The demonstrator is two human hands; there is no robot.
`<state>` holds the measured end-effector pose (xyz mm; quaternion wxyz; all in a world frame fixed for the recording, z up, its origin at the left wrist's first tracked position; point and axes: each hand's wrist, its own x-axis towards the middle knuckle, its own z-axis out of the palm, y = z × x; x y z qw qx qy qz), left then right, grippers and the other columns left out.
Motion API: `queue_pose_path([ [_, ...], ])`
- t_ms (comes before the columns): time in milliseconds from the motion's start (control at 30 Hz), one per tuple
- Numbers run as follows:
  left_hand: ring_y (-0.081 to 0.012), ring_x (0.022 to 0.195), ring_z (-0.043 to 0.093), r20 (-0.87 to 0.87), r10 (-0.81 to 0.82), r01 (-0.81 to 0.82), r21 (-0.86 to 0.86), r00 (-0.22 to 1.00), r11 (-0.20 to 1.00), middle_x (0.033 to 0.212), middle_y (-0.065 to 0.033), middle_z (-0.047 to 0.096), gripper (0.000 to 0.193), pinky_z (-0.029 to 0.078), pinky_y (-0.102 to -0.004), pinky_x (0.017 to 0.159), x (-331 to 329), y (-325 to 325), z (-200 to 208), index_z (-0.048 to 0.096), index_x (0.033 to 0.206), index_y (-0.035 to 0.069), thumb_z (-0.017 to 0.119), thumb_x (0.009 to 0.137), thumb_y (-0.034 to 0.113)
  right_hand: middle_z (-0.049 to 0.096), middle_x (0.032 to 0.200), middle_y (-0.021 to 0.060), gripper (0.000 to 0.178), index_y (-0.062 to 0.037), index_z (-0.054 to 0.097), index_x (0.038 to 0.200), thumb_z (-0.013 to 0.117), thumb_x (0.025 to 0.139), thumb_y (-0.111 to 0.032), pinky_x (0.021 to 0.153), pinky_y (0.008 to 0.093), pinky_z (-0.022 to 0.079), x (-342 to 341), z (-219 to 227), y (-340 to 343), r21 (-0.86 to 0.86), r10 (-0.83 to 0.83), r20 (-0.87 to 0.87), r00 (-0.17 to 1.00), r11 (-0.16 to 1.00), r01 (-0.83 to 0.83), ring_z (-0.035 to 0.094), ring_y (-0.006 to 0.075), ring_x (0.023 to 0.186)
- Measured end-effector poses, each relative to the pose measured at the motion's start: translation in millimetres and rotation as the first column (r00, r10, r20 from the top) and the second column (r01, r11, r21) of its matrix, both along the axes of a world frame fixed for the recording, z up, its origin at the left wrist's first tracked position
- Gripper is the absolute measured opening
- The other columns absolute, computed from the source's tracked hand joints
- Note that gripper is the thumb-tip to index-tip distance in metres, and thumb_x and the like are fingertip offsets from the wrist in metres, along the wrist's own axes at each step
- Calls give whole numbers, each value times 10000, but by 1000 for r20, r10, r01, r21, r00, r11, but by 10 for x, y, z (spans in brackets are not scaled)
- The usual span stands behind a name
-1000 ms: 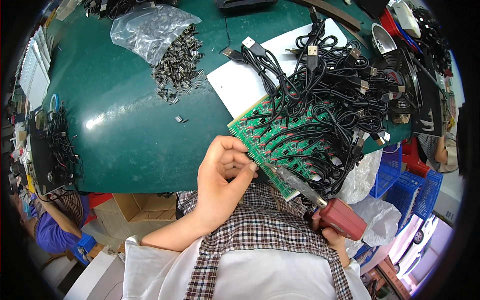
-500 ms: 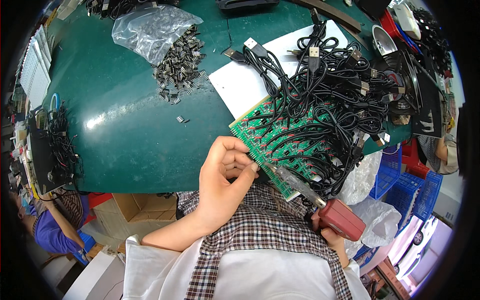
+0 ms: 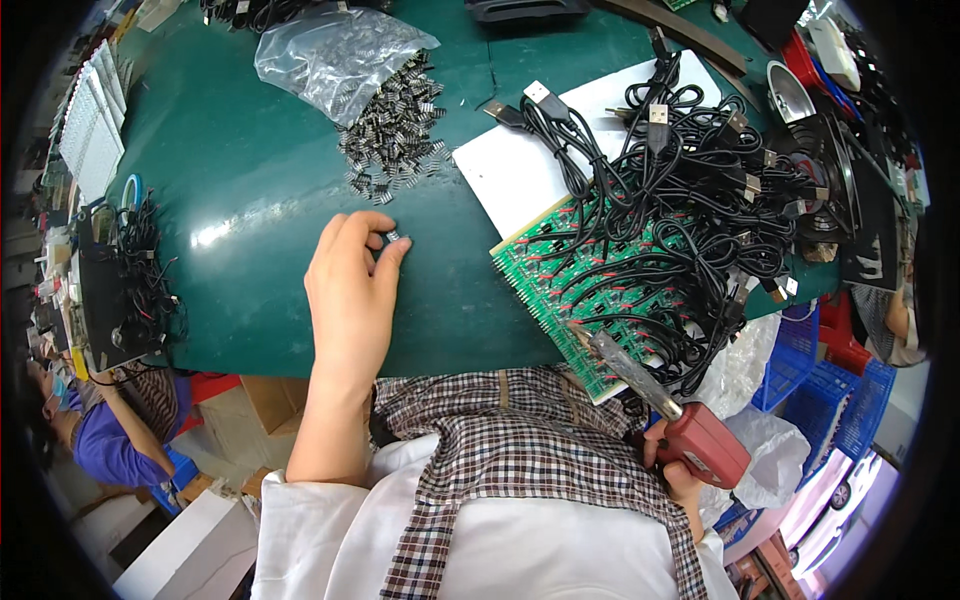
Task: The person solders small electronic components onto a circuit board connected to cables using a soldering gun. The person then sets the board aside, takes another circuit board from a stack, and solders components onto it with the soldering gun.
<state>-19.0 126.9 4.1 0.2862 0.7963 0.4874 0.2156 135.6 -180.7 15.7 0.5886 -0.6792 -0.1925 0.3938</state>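
My left hand (image 3: 352,285) is over the green table, thumb and forefinger pinched around a small silver-and-black comb-like part (image 3: 392,237). Just beyond it lies a heap of similar small parts (image 3: 392,135), spilling from a clear plastic bag (image 3: 335,62). In my right hand (image 3: 682,480) is a red soldering gun (image 3: 702,445), held low at the right. Its long metal barrel points up and left, with the tip over the near edge of a green circuit board panel (image 3: 545,275). Black USB cables (image 3: 690,200) with red wire ends lie bunched across the panel.
A white board (image 3: 495,180) lies under the panel. At the right stand a black round fan-like device (image 3: 830,170) and blue plastic crates (image 3: 820,395). More black cables (image 3: 145,270) hang at the table's left, where another person in purple (image 3: 125,430) sits.
My left hand has left the panel's edge and moved left and away from me to the loose part on the table. The soldering gun stays near the panel; the view has shifted slightly.
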Motion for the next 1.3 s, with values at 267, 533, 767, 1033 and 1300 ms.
queue_pose_path([
  [267, -221, 690, 502, -128, -230, 256, 249, 965, 934, 772, -86, 510, 114, 417, -298, 646, 26, 135, 61, 586, 808, 10, 625, 703, -11, 572, 582, 35, 610, 69, 578, 850, 727, 651, -488, 451, 189, 368, -23, 18, 19, -1, -9, 13, 1000, 1000, 9, 526, 99, 471],
  [533, -244, 799, 503, -39, -309, 310, 227, 950, 923, 855, -80, 523, 170, 400, -344, 725, 53, 44, 3, 605, 859, 37, 633, 691, 28, 586, 629, 53, 602, 76, 574, 871, 746, 646, -456, 464, 198, 381, -37, 32, 73, 45, -59, -20, 998, 997, 60, 535, 113, 483],
  [767, -247, 774, 474, -115, -118, 142, 231, 986, 962, 807, -72, 504, 182, 378, -341, 704, 141, -47, -12, 560, 820, 28, 672, 686, 79, 583, 639, 67, 602, 90, 559, 894, 761, 645, -420, 476, 204, 395, -33, 57, 75, 55, -60, -45, 997, 997, 62, 535, 115, 495],
  [1033, -133, 660, 555, 401, 36, 123, -363, 915, 924, 771, -73, 609, 96, 440, -232, 598, 104, -203, 14, 598, 874, -38, 596, 778, -25, 588, 626, 47, 612, 77, 558, 893, 753, 642, -446, 477, 195, 394, -30, 48, 24, 20, -54, -54, 997, 998, 55, 538, 102, 505],
  [1300, -186, 791, 634, 527, 238, 405, -814, 816, 416, 836, -132, 633, 102, 535, -284, 716, 141, -750, 161, 551, 890, -43, 573, 792, -62, 600, 633, 33, 619, 63, 557, 917, 734, 653, -468, 478, 192, 405, 26, -26, -153, -62, 76, 45, 996, 995, -73, 548, 93, 512],
])
